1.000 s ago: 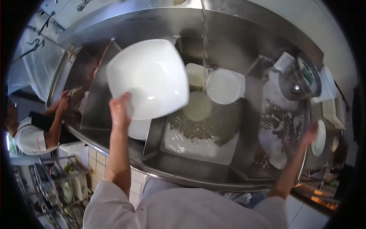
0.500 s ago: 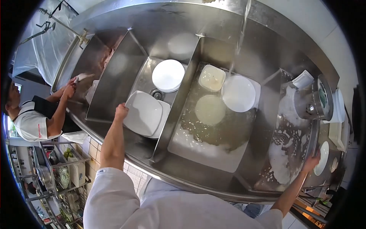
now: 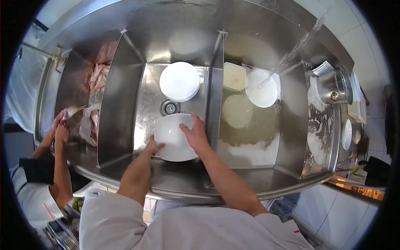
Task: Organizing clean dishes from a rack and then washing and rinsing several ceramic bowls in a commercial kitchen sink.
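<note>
My left hand (image 3: 155,146) grips the left edge of a white squarish plate (image 3: 174,141) in the middle sink basin. On its upper right side, my right hand (image 3: 193,132) holds the same plate, thumb over the rim and the other fingers at the edge. Whether a second plate lies under it I cannot tell. Beyond it in the basin stands a stack of round white plates (image 3: 179,81), and between the two shows the metal drain (image 3: 170,107).
The right basin holds cloudy, foamy water, a squarish bowl (image 3: 234,76) and round white dishes (image 3: 261,88); a water stream (image 3: 298,46) falls into it. A steel pot (image 3: 336,87) stands at the right. A co-worker's hands (image 3: 61,127) handle raw fish or meat in the left basin.
My right hand has come from the far right counter to the squarish plate. My left hand still holds it, and the plate now sits nearer me. The view has shifted.
</note>
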Available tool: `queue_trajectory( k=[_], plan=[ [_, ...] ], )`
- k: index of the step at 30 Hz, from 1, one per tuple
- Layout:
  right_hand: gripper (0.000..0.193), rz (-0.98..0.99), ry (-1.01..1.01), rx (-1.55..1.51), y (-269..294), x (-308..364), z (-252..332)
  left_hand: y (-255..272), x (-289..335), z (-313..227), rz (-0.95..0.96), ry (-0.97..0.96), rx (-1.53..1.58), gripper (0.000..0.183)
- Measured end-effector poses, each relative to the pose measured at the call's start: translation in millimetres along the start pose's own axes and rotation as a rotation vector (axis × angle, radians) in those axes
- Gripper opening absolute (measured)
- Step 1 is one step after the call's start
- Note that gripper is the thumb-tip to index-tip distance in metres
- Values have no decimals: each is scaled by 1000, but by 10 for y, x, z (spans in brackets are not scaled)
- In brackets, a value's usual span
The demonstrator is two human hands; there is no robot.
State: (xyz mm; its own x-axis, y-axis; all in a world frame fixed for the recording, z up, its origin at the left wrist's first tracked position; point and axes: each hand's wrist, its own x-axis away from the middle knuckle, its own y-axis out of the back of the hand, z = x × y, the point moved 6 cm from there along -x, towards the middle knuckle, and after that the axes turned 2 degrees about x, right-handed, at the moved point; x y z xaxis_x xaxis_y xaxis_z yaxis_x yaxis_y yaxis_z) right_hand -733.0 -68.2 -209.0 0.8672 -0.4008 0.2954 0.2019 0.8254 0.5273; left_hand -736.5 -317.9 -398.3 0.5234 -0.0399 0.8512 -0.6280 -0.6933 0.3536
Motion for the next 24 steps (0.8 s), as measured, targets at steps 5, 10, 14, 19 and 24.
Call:
queue_trajectory(
  k=[5,10,14,19,24],
  plan=[
    [78,-211,-417,329,-901,-214,-1360,243,-261,237,239,-232,353,95],
    [58,-62,-480,-147,-1235,-398,-1837,320,-473,-27,645,-103,1058,83],
    [42,102,-542,-375,-1497,-580,-1682,308,-899,273,454,43,1068,77],
    [48,197,-817,-729,-1494,-609,-1787,224,-993,81,459,94,1077,68],
    [47,212,-812,-744,-1560,-468,-1794,241,-1178,297,449,-10,1167,65]
  ],
)
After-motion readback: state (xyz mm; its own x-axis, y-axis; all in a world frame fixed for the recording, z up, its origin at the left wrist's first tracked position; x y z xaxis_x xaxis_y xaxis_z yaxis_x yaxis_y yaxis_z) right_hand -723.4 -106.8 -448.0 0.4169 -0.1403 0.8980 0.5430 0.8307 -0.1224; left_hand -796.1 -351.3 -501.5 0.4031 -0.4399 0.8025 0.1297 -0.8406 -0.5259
